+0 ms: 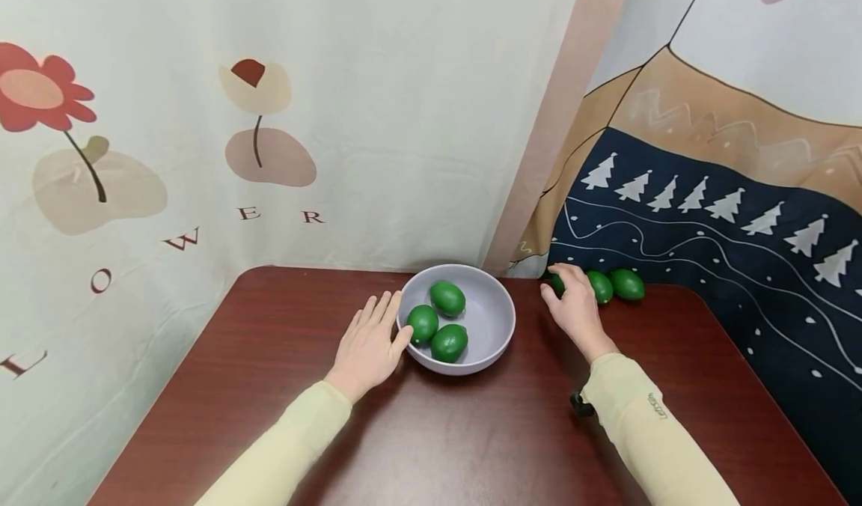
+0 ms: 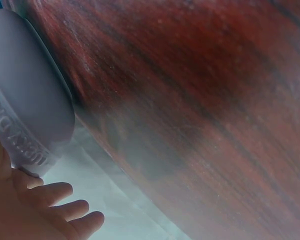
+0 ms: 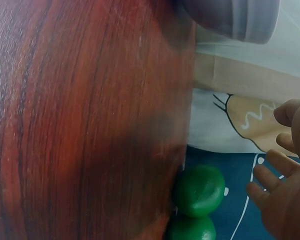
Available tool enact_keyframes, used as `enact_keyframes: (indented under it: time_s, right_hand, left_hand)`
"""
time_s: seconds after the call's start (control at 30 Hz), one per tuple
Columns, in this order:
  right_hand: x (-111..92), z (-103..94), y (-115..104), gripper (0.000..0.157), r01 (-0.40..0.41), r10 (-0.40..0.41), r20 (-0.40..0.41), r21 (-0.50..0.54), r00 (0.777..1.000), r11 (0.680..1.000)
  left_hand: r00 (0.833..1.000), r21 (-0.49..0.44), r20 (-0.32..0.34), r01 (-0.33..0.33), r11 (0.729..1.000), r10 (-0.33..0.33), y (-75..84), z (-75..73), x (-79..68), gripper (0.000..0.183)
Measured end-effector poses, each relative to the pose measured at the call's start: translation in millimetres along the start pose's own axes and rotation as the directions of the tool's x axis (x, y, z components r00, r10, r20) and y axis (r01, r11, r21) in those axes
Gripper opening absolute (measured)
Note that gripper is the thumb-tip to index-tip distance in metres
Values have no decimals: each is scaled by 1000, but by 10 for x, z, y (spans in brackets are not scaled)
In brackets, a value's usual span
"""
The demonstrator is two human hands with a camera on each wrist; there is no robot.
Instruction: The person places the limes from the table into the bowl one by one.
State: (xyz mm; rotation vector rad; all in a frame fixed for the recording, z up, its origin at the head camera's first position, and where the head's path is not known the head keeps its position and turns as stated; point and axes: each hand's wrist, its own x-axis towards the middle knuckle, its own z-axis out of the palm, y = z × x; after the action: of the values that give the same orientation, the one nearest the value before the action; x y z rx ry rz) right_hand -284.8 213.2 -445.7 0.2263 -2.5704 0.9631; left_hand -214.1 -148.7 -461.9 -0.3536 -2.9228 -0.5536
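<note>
A pale lilac bowl (image 1: 482,326) stands near the table's far edge with three green limes (image 1: 448,343) in it. My left hand (image 1: 369,345) lies along the bowl's left side, fingers extended, thumb at the rim. In the left wrist view, the left fingers (image 2: 50,195) are close against the bowl's lettered wall (image 2: 25,90). To the right, my right hand (image 1: 574,308) hovers at a row of limes (image 1: 628,285), partly hiding the leftmost one. The right wrist view has the right fingers (image 3: 277,167) spread, with nothing between them, apart from two limes (image 3: 199,191).
Everything stands on a dark red-brown wooden table (image 1: 465,439). Behind it hangs a pale curtain (image 1: 404,117) with flower prints. A dark blue cloth with tree prints (image 1: 707,244) borders the table's right side. A black band (image 1: 581,403) shows at the right wrist.
</note>
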Motion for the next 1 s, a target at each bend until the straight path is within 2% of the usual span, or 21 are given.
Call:
enact_keyframes:
  time_s: [0.67, 1.0]
  right_hand:
    - [69, -49, 210, 46, -112, 115, 32, -65, 993, 992]
    - [81, -50, 300, 50, -147, 153, 76, -79, 985, 986]
  left_hand:
    - [999, -3, -33, -17, 1000, 17, -10, 14, 2, 67]
    - [1000, -1, -22, -12, 1000, 12, -13, 21, 4, 67]
